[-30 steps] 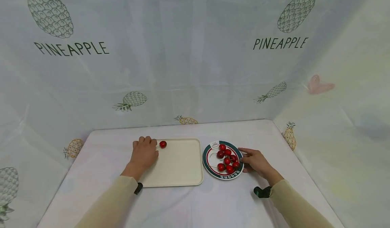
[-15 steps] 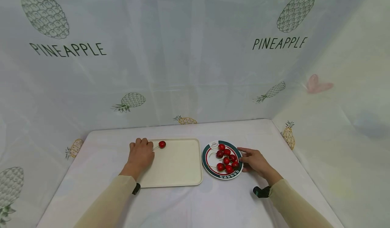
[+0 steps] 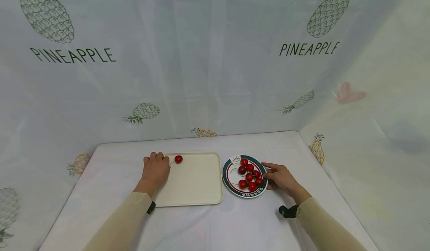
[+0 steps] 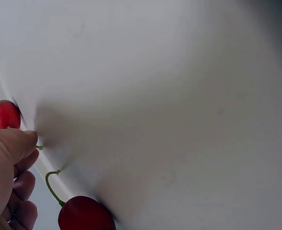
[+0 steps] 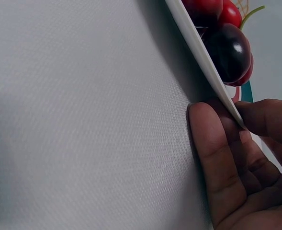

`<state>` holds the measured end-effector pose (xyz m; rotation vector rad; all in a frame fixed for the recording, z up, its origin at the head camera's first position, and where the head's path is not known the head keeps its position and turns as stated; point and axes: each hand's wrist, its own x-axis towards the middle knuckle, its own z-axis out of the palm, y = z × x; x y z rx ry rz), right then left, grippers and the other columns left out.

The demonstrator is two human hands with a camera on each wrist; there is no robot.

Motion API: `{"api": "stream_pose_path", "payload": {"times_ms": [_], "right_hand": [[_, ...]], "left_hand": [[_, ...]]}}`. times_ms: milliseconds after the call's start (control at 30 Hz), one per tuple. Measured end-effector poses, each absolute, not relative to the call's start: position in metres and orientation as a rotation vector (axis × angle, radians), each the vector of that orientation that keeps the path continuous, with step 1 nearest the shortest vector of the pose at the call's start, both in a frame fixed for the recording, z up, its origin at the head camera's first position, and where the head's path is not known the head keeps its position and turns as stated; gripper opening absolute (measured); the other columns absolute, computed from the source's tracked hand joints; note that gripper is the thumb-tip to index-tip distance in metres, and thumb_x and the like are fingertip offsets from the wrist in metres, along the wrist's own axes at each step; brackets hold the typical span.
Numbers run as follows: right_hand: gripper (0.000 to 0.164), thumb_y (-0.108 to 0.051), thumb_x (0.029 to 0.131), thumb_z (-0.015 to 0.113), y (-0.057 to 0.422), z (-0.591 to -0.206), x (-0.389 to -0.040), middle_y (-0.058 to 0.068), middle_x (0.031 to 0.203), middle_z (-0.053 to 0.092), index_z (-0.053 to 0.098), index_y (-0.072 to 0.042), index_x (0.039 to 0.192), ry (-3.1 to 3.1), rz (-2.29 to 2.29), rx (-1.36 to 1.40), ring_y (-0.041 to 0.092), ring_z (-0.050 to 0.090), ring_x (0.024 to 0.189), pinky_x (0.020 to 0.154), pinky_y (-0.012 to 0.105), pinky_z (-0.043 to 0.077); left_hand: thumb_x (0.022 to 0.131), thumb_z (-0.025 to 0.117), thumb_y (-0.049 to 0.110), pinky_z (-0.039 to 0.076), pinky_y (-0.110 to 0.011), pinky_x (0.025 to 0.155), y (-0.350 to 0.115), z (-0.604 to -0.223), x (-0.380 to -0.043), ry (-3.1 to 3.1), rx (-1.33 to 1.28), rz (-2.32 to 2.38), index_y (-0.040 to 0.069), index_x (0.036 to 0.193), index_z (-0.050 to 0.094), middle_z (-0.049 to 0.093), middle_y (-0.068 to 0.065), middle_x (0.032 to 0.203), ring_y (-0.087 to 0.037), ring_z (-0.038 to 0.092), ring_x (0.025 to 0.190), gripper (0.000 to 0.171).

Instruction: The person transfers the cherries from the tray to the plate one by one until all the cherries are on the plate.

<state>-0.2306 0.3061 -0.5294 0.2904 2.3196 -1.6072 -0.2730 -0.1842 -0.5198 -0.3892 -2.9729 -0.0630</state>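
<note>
On the far left part of the cream tray (image 3: 193, 184) lies a red cherry (image 3: 178, 159). My left hand (image 3: 156, 173) is over the tray's left edge, its thumb and forefinger pinching the end of that cherry's stem. A second cherry (image 4: 86, 214), its thin green stem (image 4: 50, 182) bent, shows beside the fingers in the left wrist view; from the head it is hidden. My right hand (image 3: 283, 179) pinches the right rim of a round plate (image 3: 232, 185) with a green and red border. Several cherries (image 3: 249, 176) sit on the plate, mostly on its right half.
A white cloth (image 3: 215, 228) covers the table, and pineapple-printed sheets (image 3: 215, 75) hang at the back and sides. Tray and plate stand side by side with a narrow gap. Dark wrist devices (image 3: 288, 211) sit under both cuffs.
My left hand has drawn back slightly to the left, so more of the cherry's stem shows. The cherry stays in place on the tray. My right hand keeps hold of the plate.
</note>
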Motion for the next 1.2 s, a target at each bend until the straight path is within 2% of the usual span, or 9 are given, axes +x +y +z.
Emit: {"api": "stream_pose_path", "payload": {"times_ms": [300, 500, 767, 1200], "right_hand": [[0.055, -0.007, 0.102, 0.063, 0.307, -0.531, -0.227, 0.020, 0.127, 0.067, 0.051, -0.010, 0.156, 2.323, -1.604, 0.284, 0.022, 0.072, 0.081, 0.068, 0.036, 0.063], [0.056, -0.007, 0.102, 0.063, 0.308, -0.532, -0.224, 0.020, 0.128, 0.067, 0.050, -0.010, 0.156, 2.330, -1.600, 0.276, 0.022, 0.072, 0.081, 0.068, 0.036, 0.063], [0.056, -0.008, 0.102, 0.064, 0.310, -0.533, -0.221, 0.021, 0.130, 0.066, 0.050, -0.010, 0.156, 2.330, -1.597, 0.255, 0.022, 0.071, 0.081, 0.068, 0.036, 0.063], [0.055, -0.009, 0.103, 0.063, 0.311, -0.532, -0.220, 0.021, 0.131, 0.066, 0.050, -0.010, 0.157, 2.323, -1.593, 0.234, 0.022, 0.071, 0.081, 0.068, 0.036, 0.063]], "left_hand": [[0.100, 0.071, 0.019, 0.038, -0.058, 0.088, -0.184, -0.522, -0.265, -2.977, -0.387, -0.081, 0.003, 0.104, 0.068, 0.060, -0.014, 0.102, -0.037, 0.048, 0.098, 0.017], [0.103, 0.064, 0.015, 0.038, -0.058, 0.088, -0.183, -0.521, -0.260, -2.967, -0.368, -0.104, 0.003, 0.100, 0.066, 0.058, -0.013, 0.098, -0.036, 0.046, 0.096, 0.012], [0.105, 0.056, 0.011, 0.038, -0.056, 0.087, -0.180, -0.522, -0.254, -2.904, -0.373, -0.112, 0.002, 0.096, 0.065, 0.057, -0.012, 0.096, -0.035, 0.046, 0.093, 0.015], [0.102, 0.060, 0.010, 0.039, -0.055, 0.084, -0.177, -0.525, -0.251, -2.783, -0.412, -0.133, 0.003, 0.089, 0.062, 0.057, -0.013, 0.093, -0.035, 0.048, 0.090, 0.015]]}}
